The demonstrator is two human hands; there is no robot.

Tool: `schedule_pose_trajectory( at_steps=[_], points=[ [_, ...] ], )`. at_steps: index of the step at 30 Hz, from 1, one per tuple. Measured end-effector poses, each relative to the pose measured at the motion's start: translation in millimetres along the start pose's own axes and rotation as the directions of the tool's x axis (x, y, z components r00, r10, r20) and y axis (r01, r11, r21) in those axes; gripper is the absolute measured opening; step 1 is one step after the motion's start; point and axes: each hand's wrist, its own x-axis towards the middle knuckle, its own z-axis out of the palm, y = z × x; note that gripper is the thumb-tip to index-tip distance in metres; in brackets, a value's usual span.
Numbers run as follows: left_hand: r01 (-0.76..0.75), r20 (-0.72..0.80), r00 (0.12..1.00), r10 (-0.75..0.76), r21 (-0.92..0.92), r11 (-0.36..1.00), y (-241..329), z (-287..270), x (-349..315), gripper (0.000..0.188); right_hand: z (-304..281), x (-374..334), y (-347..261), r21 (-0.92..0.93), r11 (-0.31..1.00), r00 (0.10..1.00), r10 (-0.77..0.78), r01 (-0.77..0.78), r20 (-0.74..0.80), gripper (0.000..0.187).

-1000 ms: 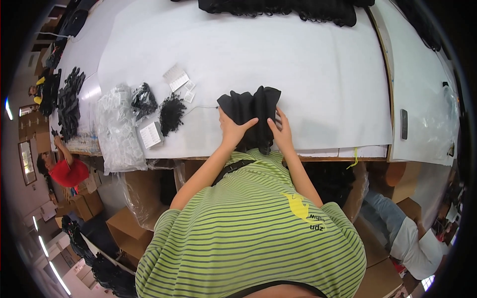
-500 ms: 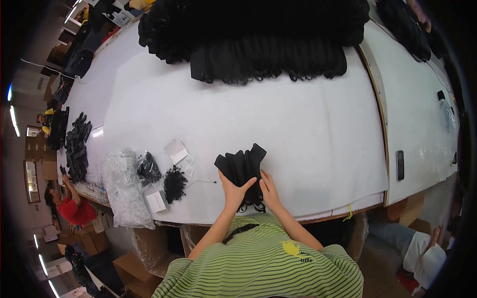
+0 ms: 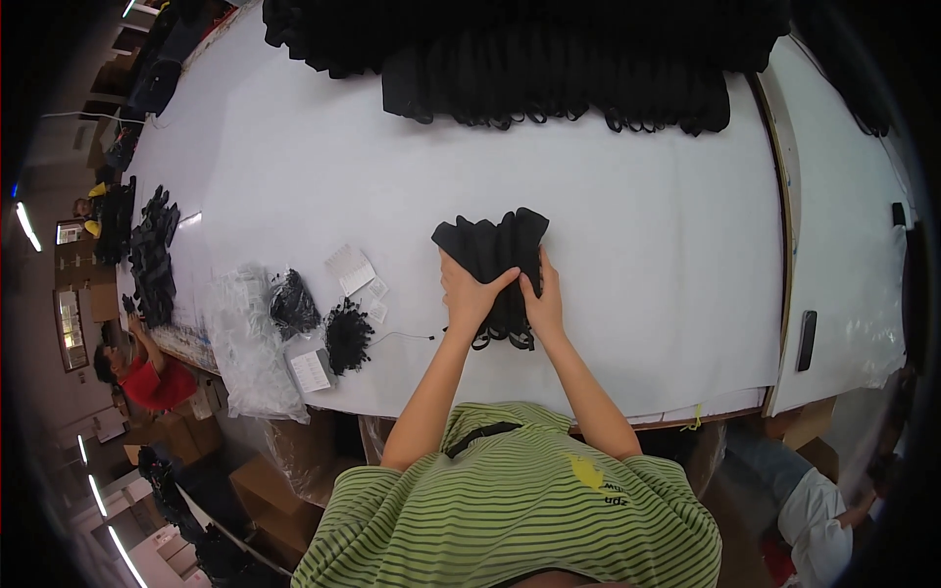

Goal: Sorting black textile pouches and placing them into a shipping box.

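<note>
A small bundle of black fabric pieces with loops at the near end (image 3: 495,245) stands on the white table (image 3: 627,323) in front of me. My left hand (image 3: 469,291) presses its left side, thumb across the near face. My right hand (image 3: 542,299) clasps its right side, and the two thumbs almost meet. Both hands are closed round the bundle. At the far edge lies a long row of like black looped pieces (image 3: 549,78), with a larger black heap (image 3: 323,39) behind it.
On the left are a clear plastic bag pile (image 3: 250,343), a bag of black bits (image 3: 293,302), a heap of small black cords (image 3: 348,336) and white label sheets (image 3: 312,372). A phone (image 3: 807,340) lies right. A person in red (image 3: 162,382) works at the left edge.
Both hands have pushed the black bundle away from me, toward the far row, still gripping it. My arms are stretched further out. The whole view has shifted slightly.
</note>
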Motion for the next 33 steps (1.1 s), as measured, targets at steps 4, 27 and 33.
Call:
schedule_pose_trajectory(
  at_steps=[4, 27, 33],
  points=[
    [-0.041, -0.061, 0.997, 0.049, 0.127, 0.991, 10.6, 4.2, -9.6, 0.127, -7.4, -1.3, -6.9, 0.178, 0.981, 0.995, 0.067, -0.078, 0.069, 0.067],
    [-0.058, -0.045, 0.996, 0.075, 0.297, 0.953, -10.8, 3.5, -18.2, 0.113, 174.3, 287.6, -189.7, -0.552, 0.514, 0.694, -0.698, 0.656, 0.174, 0.026],
    [-0.069, -0.096, 0.991, 0.094, 0.235, 0.969, -11.1, -2.2, -11.0, 0.113, 2.6, 164.1, -159.6, 0.68, 0.712, 0.985, -0.107, 0.173, -0.138, 0.03]
  ],
)
